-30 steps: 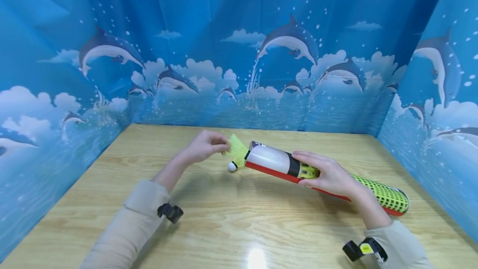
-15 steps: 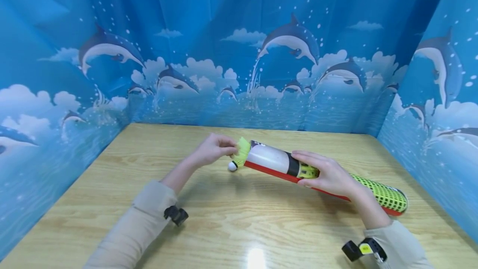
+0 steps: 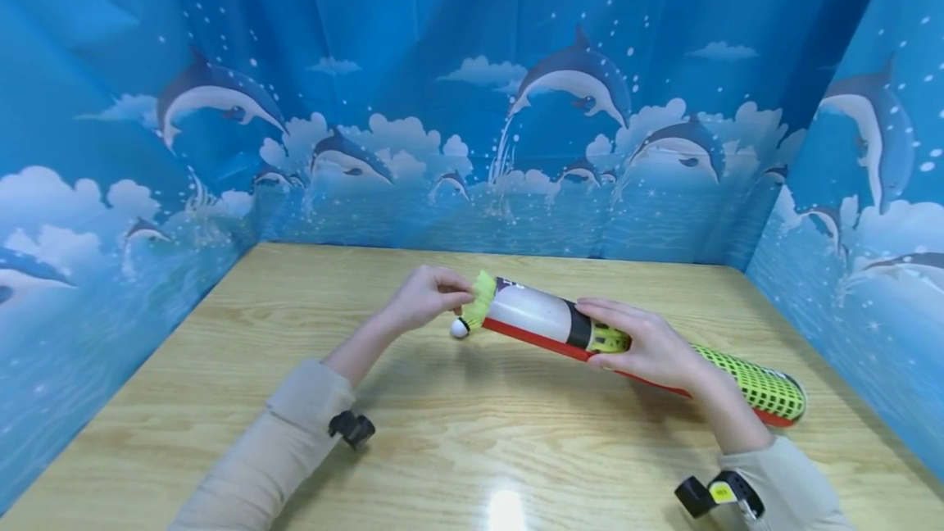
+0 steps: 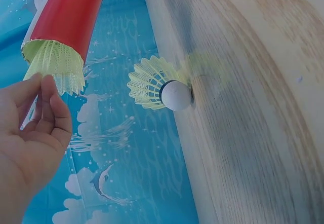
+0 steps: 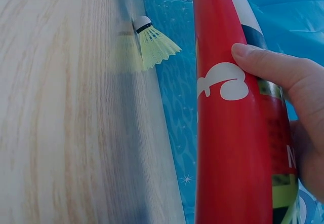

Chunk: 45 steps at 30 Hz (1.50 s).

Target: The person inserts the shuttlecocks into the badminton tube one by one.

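Note:
My left hand pinches the skirt edge of a yellow shuttlecock between thumb and fingertips. Most of that shuttlecock is inside the mouth of a shuttlecock tube, so its base is hidden. The tube is red, white and black, with a yellow-green checked far part. Across its middle, my right hand grips it, thumb on the near side and fingers over the top. The tube slants, mouth end raised toward the left hand. A second yellow shuttlecock with a white base lies on the table just beneath the mouth.
The pale wooden table runs back to a blue curtain printed with dolphins and clouds. More of this curtain hangs at the left and right sides. Both wrists carry small black cameras.
My left hand has moved right, toward the tube, and the pinched shuttlecock has slid further into the mouth. The right hand and the tube have stayed nearly still.

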Available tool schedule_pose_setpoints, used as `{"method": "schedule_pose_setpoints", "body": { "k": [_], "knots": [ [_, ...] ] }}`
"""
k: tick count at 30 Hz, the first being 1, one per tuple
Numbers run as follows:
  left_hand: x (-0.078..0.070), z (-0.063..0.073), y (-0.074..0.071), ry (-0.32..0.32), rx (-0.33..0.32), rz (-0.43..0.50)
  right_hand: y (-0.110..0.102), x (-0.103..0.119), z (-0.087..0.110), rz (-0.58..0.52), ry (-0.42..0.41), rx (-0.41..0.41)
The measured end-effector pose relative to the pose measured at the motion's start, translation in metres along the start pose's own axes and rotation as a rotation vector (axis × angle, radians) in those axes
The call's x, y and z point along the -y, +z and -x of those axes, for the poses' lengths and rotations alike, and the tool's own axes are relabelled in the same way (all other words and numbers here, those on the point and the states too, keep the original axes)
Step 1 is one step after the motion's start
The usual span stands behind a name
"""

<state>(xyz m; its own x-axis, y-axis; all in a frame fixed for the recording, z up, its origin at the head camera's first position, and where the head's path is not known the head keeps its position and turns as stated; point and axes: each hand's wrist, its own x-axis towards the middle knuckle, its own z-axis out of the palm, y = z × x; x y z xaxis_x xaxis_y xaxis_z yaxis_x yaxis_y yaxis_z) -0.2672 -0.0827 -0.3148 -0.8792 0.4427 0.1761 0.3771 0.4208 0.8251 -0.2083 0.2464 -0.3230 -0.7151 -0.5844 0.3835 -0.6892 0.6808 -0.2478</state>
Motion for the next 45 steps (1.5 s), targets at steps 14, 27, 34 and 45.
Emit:
{"method": "schedule_pose_setpoints", "body": {
  "k": [14,27,34,45],
  "knots": [
    [-0.002,0.003,0.007,0.041,-0.108,0.028,0.001,-0.002,0.001,0.003,-0.005,-0.024],
    [-0.007,0.002,0.013,0.093,-0.115,-0.016,0.001,-0.001,0.001,-0.002,-0.01,-0.04],
    [-0.007,0.0,0.022,0.119,-0.107,0.016,0.0,0.0,0.0,-0.003,-0.005,-0.028],
    [-0.009,0.0,0.031,0.18,-0.133,0.007,0.001,-0.004,0.002,0.014,0.003,-0.041]
  ]
}}
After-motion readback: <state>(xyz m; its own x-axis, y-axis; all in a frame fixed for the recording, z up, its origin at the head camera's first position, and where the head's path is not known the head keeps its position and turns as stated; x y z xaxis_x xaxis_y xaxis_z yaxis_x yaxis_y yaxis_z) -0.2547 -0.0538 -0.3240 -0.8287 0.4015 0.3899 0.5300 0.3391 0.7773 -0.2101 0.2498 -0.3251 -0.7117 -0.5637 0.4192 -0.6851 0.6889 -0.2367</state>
